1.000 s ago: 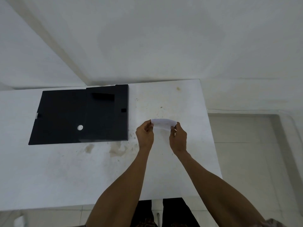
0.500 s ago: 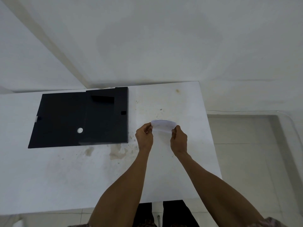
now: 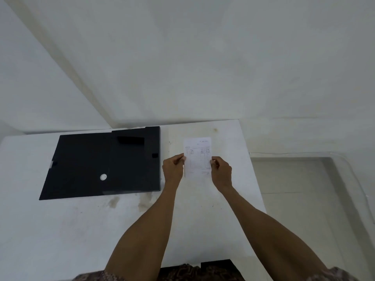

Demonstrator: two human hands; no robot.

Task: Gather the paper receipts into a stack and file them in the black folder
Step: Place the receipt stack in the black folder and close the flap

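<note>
A white stack of paper receipts (image 3: 197, 155) with faint printed lines is held upright, its face toward me, above the right part of the white table (image 3: 81, 224). My left hand (image 3: 173, 169) pinches its left edge and my right hand (image 3: 222, 171) pinches its right edge. The black folder (image 3: 101, 163) lies flat and closed on the table to the left of my hands, with a white round spot on its cover. How many sheets the stack holds cannot be told.
The table's right edge (image 3: 254, 179) runs close to my right forearm, with tiled floor (image 3: 304, 199) beyond it. White walls meet in a corner behind the table. Brownish stains (image 3: 129, 201) mark the tabletop in front of the folder.
The receipts, held low and curved between both hands before, are now raised and turned upright so the printed face shows. The folder has not moved.
</note>
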